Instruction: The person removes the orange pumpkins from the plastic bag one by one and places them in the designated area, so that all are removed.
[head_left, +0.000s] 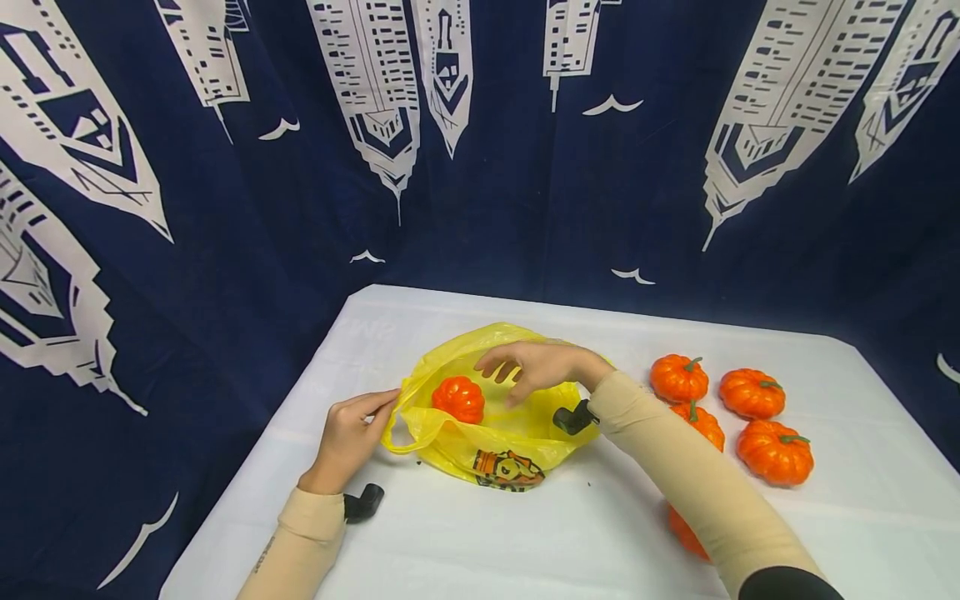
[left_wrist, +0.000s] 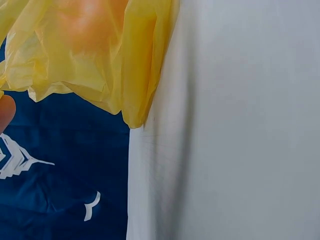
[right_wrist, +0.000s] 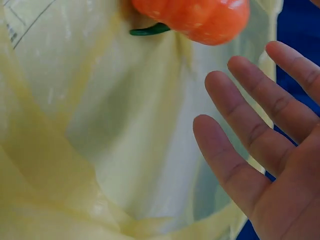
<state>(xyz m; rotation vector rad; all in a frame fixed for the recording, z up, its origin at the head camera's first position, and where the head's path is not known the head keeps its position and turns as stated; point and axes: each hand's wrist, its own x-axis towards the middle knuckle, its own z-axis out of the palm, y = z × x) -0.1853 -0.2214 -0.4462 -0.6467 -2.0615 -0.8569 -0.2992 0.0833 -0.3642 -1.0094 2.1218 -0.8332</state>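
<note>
A yellow plastic bag point(head_left: 450, 465) with a printed design lies on the white table, its mouth spread toward the head camera. Inside it sits a small orange toy pumpkin point(head_left: 459, 400), whose green stem shows in the right wrist view. At the bag's left rim, beside a handle loop, my left hand point(head_left: 348, 437) pinches the plastic. Only a fingertip point(left_wrist: 6, 112) of that hand appears in the left wrist view. My right hand point(head_left: 551, 367) hovers over the bag's opening with fingers apart and nothing in them, to the right of the pumpkin and not touching it.
Several more toy pumpkins stand on the right of the table point(head_left: 450, 550), among them one at the back point(head_left: 678, 379) and one farther right point(head_left: 776, 452). My right forearm partly covers two of them. A dark blue printed cloth point(head_left: 525, 225) hangs behind.
</note>
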